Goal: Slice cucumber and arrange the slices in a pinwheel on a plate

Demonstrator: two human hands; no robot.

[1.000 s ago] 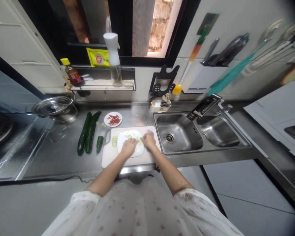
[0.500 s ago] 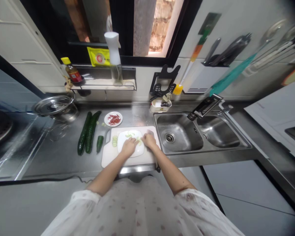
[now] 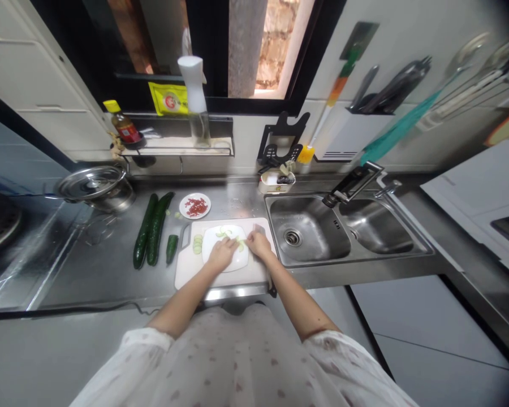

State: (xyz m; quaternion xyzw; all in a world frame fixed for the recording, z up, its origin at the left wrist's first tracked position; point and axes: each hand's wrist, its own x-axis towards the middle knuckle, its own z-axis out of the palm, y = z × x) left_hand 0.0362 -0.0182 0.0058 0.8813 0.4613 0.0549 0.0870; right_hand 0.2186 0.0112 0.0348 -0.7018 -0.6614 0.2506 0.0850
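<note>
A white cutting board (image 3: 190, 270) lies on the steel counter with a white plate (image 3: 241, 261) on it. Pale green cucumber slices (image 3: 224, 231) lie on the plate and more slices (image 3: 197, 243) sit on the board to its left. My left hand (image 3: 221, 252) rests curled over the plate, fingers pressed on something I cannot make out. My right hand (image 3: 258, 244) is closed beside it at the plate's right edge, gripping a knife (image 3: 258, 228) whose blade shows just beyond the fingers.
Two whole cucumbers (image 3: 149, 236) and a short cucumber piece (image 3: 172, 248) lie left of the board. A small plate of chopped red chilli (image 3: 195, 206) stands behind. A lidded pot (image 3: 94, 185) is at the left, a double sink (image 3: 343, 232) at the right.
</note>
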